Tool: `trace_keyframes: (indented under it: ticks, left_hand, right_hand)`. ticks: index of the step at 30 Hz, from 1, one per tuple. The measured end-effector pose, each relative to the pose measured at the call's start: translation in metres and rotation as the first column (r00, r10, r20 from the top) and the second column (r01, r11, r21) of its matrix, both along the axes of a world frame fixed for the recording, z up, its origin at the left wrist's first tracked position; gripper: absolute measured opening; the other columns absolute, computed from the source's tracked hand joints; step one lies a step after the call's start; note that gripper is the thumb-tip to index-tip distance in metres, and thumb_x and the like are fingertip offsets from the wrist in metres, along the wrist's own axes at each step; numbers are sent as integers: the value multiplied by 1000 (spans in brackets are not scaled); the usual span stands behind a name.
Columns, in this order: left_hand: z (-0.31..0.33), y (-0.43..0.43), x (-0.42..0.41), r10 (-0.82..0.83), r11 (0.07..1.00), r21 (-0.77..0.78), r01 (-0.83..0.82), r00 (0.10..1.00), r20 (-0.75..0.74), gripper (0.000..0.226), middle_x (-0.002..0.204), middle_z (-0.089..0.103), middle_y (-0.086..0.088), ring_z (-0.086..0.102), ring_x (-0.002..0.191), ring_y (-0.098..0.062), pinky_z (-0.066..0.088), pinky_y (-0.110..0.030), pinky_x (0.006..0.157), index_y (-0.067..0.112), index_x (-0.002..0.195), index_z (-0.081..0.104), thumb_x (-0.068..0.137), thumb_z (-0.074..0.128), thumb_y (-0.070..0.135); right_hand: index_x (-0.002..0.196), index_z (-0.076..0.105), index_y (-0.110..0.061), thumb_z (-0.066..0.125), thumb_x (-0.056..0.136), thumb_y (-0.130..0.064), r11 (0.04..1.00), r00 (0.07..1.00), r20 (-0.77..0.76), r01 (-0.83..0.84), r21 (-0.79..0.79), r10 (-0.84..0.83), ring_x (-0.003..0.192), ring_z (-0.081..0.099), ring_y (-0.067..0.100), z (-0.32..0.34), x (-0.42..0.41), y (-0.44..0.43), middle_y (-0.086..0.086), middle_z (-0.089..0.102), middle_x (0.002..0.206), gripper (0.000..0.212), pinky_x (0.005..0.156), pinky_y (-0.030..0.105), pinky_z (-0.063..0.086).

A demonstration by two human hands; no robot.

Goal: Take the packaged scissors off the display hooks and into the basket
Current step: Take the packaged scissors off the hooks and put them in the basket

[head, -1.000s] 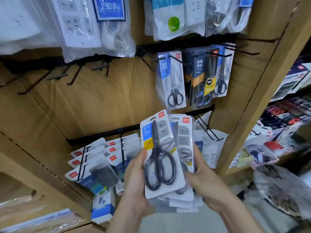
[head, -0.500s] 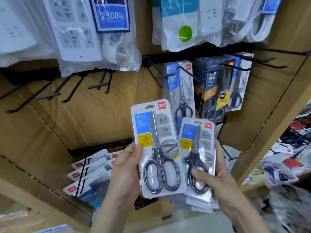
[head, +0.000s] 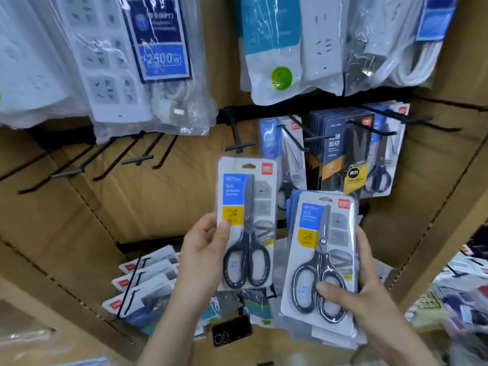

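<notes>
Brown corrugated cardboard panels (head: 132,202) back this shop display, with white power strips in clear plastic bags (head: 111,62) hanging along the top. Below them, black wire display hooks (head: 375,129) carry dark-carded scissor packs (head: 332,154) at upper right, well above both hands.

The left hand (head: 200,262) grips a white blister pack of black-handled scissors (head: 247,223) by its left edge, thumb (head: 223,231) pressed on the front and the other fingers hidden behind the card. The right hand (head: 375,302) clamps a stack of matching scissor packs (head: 320,257), thumb (head: 332,290) laid across the handles and fingers wrapped round the right edge. Both loads stand nearly upright, long axis vertical, blades up and handles down, side by side but just apart, free of any hook.

The basket is not in view, so I cannot tell which way it lies from either hand. Judging by the task, these packs go down into it next. The hanging packs sit nearer the right hand, but that hand is full, while the left holds only one pack.
</notes>
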State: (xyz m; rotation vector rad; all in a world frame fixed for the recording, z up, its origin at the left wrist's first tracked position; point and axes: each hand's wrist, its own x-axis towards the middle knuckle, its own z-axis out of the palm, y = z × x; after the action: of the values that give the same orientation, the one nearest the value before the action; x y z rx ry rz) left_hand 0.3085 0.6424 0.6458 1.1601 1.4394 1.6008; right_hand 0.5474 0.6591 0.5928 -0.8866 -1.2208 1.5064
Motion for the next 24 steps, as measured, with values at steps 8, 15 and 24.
trace_keyframes:
  ticks: [8,15,24]
  left_hand:
    - [-3,6,16,80,989,128,-74,996,-44,19,101,74,-1,69,98,-17,55,-35,86,14,107,63,99,49,25]
    - [-10,6,11,101,988,119,-96,994,-34,20,103,74,-1,70,102,-21,55,-39,89,17,109,63,99,49,27]
    - [-11,39,-6,290,954,202,-221,849,-442,52,112,64,10,62,86,-20,55,-39,80,52,139,39,101,52,18]
  right_hand:
    - [126,34,-73,100,37,-39,998,999,-16,-42,51,42,111,68,21,6,2,3,-7,68,127,117,81,32,60]
    - [134,32,-67,98,45,-34,997,999,-19,-43,62,44,116,66,26,7,2,1,-2,64,132,116,93,47,56]
    - [141,22,-64,88,54,-18,996,997,-31,-63,62,65,116,66,21,5,-11,-6,-8,64,132,119,89,37,58]
